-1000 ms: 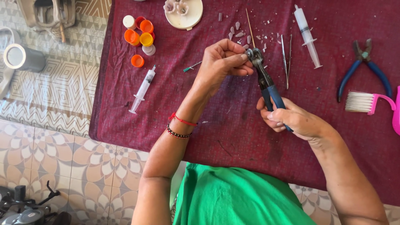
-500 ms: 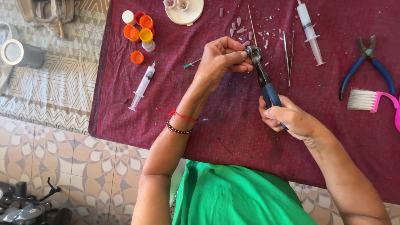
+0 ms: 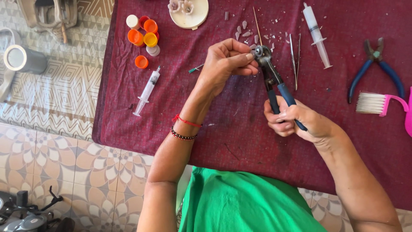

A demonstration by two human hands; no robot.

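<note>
Pinching a small grey piece (image 3: 258, 50) at the nipper's (image 3: 274, 81) head with left hand (image 3: 225, 62) fingers together, right hand (image 3: 296, 122) clamped on blue handles mid-table, a hard squeeze could fling shards or nick a fingertip.

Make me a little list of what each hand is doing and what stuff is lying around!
Left hand: pinches a small piece at the nippers' head
Right hand: grips the blue-handled nippers
Surface: dark red cloth
Left side: syringe, orange and yellow caps
Right side: second syringe, tweezers, blue pliers, pink brush
Top: round dish
</note>
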